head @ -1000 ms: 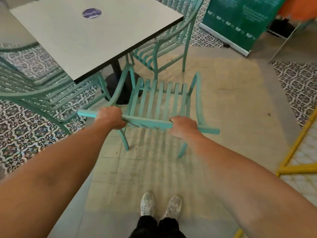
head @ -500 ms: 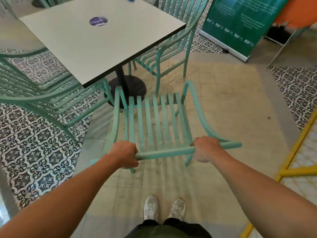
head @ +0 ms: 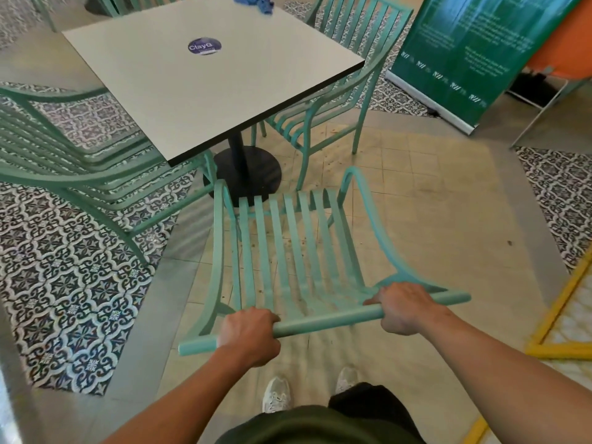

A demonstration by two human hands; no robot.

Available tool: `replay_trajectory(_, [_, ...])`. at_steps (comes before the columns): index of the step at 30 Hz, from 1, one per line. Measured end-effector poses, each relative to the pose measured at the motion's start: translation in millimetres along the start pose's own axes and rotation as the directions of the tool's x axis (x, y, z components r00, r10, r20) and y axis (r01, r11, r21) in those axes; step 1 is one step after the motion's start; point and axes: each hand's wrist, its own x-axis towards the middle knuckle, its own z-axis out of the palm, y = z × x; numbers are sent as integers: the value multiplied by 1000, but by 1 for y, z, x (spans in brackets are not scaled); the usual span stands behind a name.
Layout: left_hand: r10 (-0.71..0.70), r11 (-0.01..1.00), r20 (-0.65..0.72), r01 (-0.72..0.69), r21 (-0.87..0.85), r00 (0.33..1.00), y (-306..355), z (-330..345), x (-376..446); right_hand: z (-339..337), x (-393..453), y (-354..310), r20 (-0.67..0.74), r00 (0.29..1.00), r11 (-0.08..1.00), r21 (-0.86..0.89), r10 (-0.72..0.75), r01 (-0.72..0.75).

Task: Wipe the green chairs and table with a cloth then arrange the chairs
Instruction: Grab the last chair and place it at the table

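A green slatted chair stands right in front of me, its seat facing the table. My left hand and my right hand both grip its top back rail, one near each end. The white square table on a black pedestal lies ahead to the left. A blue cloth rests at the table's far edge. Another green chair sits at the table's right side, and a third green chair at its left.
A green roll-up banner stands at the back right. Yellow rails run along the floor on my right. Patterned tiles cover the floor at left. My white shoes show below the chair.
The chair and my hands have come closer to me and lower in view, and the chair has turned slightly. The view has tilted up, showing more of the table and the blue cloth.
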Motion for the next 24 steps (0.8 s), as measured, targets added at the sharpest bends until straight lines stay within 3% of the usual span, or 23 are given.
replay_trajectory(10, [-115, 982, -28, 109, -152, 993, 67, -10, 30, -35, 44, 82, -9, 991, 983, -122, -137, 135])
replay_trajectory(19, [-357, 923, 44, 359, -134, 933, 145, -43, 71, -75, 84, 159, -70, 931, 911, -245, -357, 331])
replay_trajectory(24, [-420, 898, 39, 421, -129, 907, 176, -59, 90, -97, 102, 187, -76, 907, 879, -294, -413, 376])
